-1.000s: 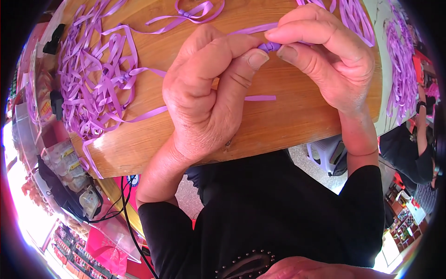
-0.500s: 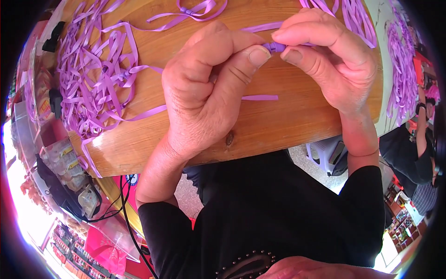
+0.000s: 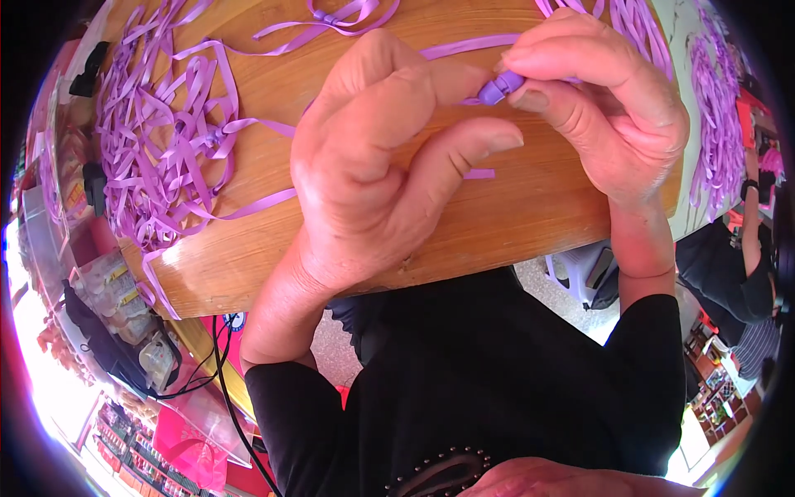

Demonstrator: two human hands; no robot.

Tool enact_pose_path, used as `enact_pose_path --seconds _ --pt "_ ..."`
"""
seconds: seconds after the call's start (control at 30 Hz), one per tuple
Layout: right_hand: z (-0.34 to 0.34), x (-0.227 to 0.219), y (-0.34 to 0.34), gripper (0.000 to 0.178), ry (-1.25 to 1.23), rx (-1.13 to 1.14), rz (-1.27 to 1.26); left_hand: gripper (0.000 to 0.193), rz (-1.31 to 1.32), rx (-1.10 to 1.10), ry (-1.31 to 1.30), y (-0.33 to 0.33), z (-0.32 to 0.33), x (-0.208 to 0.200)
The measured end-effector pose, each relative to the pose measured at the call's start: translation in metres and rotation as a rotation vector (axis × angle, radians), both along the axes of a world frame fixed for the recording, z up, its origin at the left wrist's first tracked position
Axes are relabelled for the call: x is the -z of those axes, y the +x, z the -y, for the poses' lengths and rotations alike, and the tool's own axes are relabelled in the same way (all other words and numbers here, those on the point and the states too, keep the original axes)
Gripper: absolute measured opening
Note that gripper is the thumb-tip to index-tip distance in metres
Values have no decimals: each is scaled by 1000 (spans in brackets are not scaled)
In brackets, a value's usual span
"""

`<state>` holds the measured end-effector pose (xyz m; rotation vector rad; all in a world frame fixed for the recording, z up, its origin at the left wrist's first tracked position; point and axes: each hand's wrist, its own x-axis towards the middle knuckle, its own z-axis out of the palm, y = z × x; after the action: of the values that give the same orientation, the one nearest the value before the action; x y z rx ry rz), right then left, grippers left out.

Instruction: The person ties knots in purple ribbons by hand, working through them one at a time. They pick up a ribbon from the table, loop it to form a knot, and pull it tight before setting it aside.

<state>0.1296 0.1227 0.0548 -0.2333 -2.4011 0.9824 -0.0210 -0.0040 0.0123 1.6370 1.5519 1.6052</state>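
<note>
Head view: Above a wooden table (image 3: 513,211), one small purple clip (image 3: 502,87) sits at the tips of the right hand's (image 3: 617,108) thumb and index finger, pinched closed on its right end. The left hand's (image 3: 360,166) thumb stands wide of its index finger, which reaches the clip's left end; whether they touch cannot be told. One tangled ribbon pile (image 3: 170,161) lies left, its strands too jumbled to count.

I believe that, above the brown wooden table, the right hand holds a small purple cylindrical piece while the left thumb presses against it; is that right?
Not quite: in the head view, the left thumb stands apart from the small purple cylindrical piece. The right hand does hold it above the brown wooden table.
</note>
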Motion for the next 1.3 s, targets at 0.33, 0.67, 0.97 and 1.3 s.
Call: enact_pose_path --seconds 0.33,0.67,0.97,1.3 --pt "-7 0 1 15 72 -80 -40 20 -106 -29 58 1 -3 -1" --pt "-7 1 -7 13 168 -115 -99 17 -153 3 25 -3 1 -8" --pt "-13 4 -2 16 170 -167 -139 16 -153 45 17 -3 0 -9" --pt "-4 17 -3 17 69 -226 -184 14 -7 93 10 2 4 -5"
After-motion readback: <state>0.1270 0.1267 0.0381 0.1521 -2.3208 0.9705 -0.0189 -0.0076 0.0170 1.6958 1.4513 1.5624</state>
